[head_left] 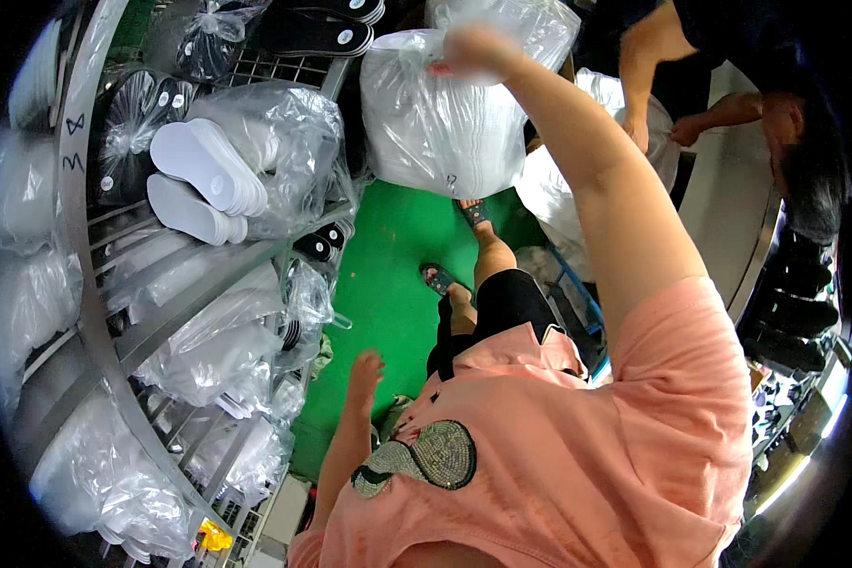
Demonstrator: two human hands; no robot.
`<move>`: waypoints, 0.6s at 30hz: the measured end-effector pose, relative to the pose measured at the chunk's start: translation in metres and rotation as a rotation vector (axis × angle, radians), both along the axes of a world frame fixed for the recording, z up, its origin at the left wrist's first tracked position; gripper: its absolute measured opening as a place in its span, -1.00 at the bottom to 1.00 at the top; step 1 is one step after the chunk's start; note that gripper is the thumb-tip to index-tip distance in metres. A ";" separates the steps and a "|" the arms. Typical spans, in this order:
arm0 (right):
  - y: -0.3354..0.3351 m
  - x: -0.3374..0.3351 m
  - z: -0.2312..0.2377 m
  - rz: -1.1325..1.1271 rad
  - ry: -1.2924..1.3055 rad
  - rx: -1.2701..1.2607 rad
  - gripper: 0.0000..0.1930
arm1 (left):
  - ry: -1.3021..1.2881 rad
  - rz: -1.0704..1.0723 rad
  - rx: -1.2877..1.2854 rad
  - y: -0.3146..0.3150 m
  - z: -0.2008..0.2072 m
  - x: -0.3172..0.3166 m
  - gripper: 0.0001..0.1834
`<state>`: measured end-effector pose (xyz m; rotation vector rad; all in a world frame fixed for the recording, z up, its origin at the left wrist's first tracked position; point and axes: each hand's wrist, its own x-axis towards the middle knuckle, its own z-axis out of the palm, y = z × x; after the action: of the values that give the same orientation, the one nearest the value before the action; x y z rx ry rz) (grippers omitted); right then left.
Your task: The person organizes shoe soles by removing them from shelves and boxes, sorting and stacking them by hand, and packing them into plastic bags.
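My right hand reaches forward to a big clear plastic bag packed with white, layered pieces. The hand overlaps the bag's upper part, and motion blur smears its fingers, so a grip cannot be made out. Lower down, my left hand hangs above the green floor near the rack, fingers loosely apart, holding nothing. On the rack at left, a torn-open clear bag shows stacked white insoles poking out, each with a round label. Black insoles lie on the rack's far end.
The metal wire rack carries several more plastic bags along my left. At the far right another person's hands are by a white sack. A blue frame stands right of my legs on the green floor.
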<state>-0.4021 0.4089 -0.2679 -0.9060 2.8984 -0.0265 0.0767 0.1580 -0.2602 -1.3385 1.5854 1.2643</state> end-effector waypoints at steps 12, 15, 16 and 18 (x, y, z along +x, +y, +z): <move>0.032 0.066 0.036 -0.008 -0.395 -0.255 -0.61 | 0.267 -0.035 0.118 0.042 0.009 -0.066 -0.62; 0.031 0.144 0.060 0.022 -0.382 -0.415 -0.70 | 0.253 0.027 0.119 0.032 0.003 -0.056 -0.60; 0.030 0.173 0.071 0.004 -0.412 -0.436 -0.76 | 0.243 0.059 0.114 0.030 0.003 -0.053 -0.58; 0.029 0.221 0.087 -0.062 -0.391 -0.578 -0.80 | 0.271 0.118 0.147 0.032 0.012 -0.053 -0.55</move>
<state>-0.1809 0.4384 -0.1812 -0.7598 2.5666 -0.9685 0.0237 0.1899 -0.2480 -1.2229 1.5744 1.6594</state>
